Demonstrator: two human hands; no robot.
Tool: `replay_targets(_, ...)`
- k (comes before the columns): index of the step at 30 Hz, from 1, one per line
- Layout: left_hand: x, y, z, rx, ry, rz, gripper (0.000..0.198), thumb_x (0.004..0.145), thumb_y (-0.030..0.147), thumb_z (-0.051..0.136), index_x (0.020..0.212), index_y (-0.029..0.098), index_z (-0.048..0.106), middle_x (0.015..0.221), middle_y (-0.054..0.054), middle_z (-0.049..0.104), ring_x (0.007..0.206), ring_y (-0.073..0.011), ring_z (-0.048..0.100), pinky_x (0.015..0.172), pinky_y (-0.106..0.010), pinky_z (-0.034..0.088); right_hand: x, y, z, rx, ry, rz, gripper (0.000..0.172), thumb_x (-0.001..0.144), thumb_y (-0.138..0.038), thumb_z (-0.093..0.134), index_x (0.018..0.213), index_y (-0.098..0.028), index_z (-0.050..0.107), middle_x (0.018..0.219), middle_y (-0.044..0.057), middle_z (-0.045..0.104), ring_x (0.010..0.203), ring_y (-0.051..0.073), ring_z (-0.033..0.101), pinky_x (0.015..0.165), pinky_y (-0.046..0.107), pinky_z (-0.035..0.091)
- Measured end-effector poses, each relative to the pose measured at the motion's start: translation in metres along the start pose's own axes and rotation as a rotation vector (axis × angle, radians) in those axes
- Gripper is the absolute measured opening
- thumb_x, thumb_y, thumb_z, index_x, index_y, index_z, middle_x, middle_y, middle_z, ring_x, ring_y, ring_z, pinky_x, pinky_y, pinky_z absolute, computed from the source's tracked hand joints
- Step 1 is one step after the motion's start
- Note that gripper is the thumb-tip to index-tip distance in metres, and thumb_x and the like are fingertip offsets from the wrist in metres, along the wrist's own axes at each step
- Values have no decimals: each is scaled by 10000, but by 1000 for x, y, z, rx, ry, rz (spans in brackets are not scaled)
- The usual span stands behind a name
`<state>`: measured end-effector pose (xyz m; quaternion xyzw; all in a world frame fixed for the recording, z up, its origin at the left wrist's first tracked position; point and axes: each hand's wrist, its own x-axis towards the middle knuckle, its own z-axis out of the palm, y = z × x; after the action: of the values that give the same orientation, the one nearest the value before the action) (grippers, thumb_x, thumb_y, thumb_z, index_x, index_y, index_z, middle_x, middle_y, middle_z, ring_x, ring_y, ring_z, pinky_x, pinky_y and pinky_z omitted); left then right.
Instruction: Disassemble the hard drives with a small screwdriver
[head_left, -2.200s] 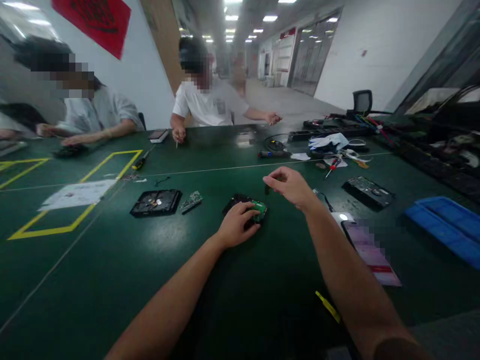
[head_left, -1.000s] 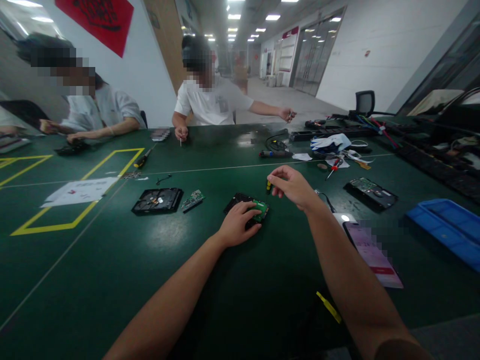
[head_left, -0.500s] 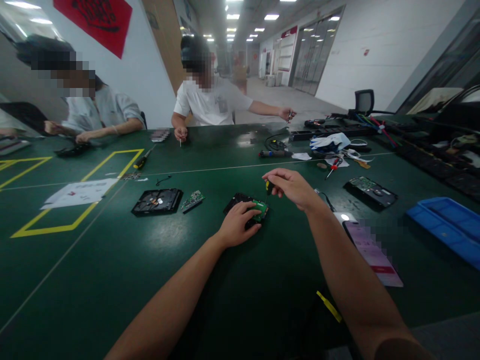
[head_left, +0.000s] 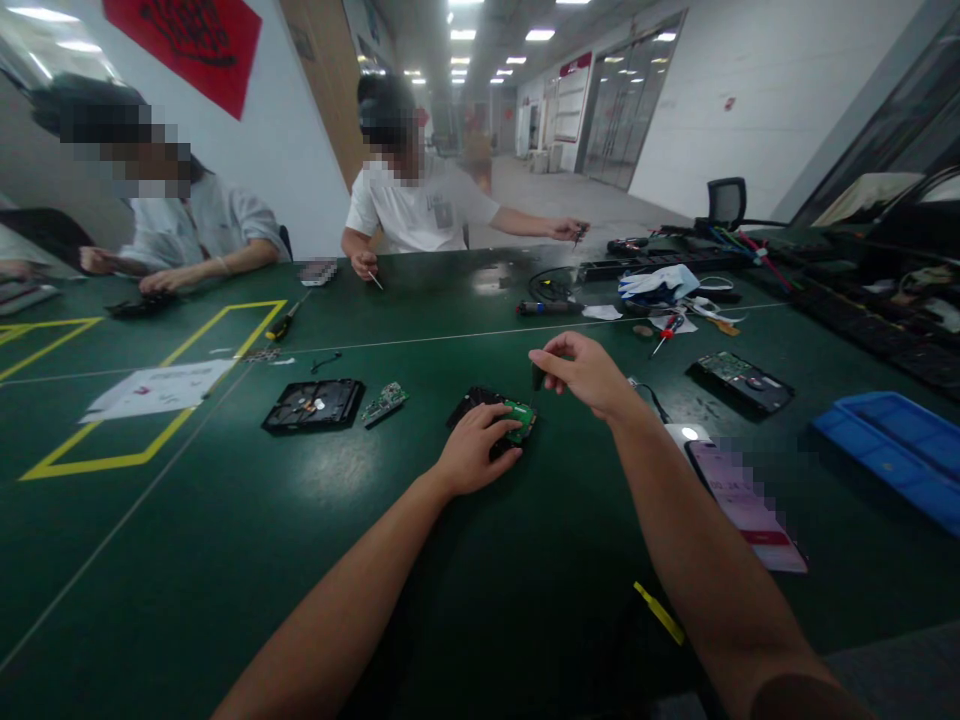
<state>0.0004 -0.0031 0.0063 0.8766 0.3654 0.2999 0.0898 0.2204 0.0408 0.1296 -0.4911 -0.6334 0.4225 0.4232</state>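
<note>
Under my left hand lies a hard drive with a green circuit board facing up. My fingers curve over the drive and hold it against the table, covering much of it. My right hand pinches the dark handle of a screwdriver, which stands nearly upright over the drive's right edge. Its thin shaft points down at the board's corner; whether the tip sits in a screw is too small to tell. Left of the drive are a small loose circuit board and another black hard drive.
To the right are a third hard drive, a phone and a blue tray. Further back lie a red screwdriver, gloves and a black-yellow screwdriver. Two people work across the green table.
The screwdriver handle has turned a little in my right fingers, its yellow part now out of sight. My left hand stays on the drive. The person opposite has tilted a thin tool.
</note>
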Motion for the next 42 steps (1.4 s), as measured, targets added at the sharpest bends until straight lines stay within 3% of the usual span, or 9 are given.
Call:
replay_targets(6, 0, 0, 0, -8, 4, -2, 430, 925, 415, 643, 1332, 278, 609, 1388, -104, 585, 1314, -301, 542, 1128, -546, 428, 1, 0, -3, -1, -66, -37, 200, 871, -386, 705, 947, -201, 699, 826, 54, 712, 623, 136, 618, 534, 272, 464)
replay_targets(12, -1, -2, 2, -1, 2, -5, 436, 919, 416, 650, 1332, 279, 610, 1388, -107, 584, 1312, -305, 543, 1130, -556, 422, 4, 4, -4, -4, -59, -21, 209, 903, -368, 628, 967, -215, 755, 988, 77, 746, 586, 109, 552, 454, 251, 364)
replay_targets(22, -1, -2, 1, -4, -6, -5, 444, 913, 412, 660, 1334, 280, 609, 1389, -106, 583, 1313, -309, 543, 1115, -554, 439, 0, -1, -1, -16, -10, -10, 248, 840, -411, 742, 889, -201, 620, 814, 51, 687, 579, 127, 567, 468, 267, 403)
replay_targets(28, 0, -1, 1, -3, 2, -5, 436, 918, 411, 654, 1333, 286, 609, 1386, -101, 590, 1315, -304, 542, 1132, -549, 424, -1, -3, -3, -10, -65, -41, 152, 876, -323, 668, 962, -206, 713, 712, 20, 657, 596, 132, 573, 506, 255, 420)
replay_targets(35, -1, -3, 2, -3, 9, -1, 437, 917, 418, 652, 1331, 284, 613, 1379, -106, 590, 1301, -304, 553, 1120, -554, 436, 6, 6, -4, -3, -45, -18, 211, 898, -276, 578, 1009, -225, 750, 882, 64, 718, 599, 131, 575, 470, 258, 385)
replay_targets(42, 0, -3, 2, -5, 3, 0, 448, 911, 411, 660, 1337, 280, 610, 1385, -109, 586, 1308, -312, 547, 1121, -555, 435, 0, 0, -3, -65, -31, -33, 160, 888, -344, 650, 947, -199, 688, 754, 35, 656, 586, 135, 557, 494, 266, 403)
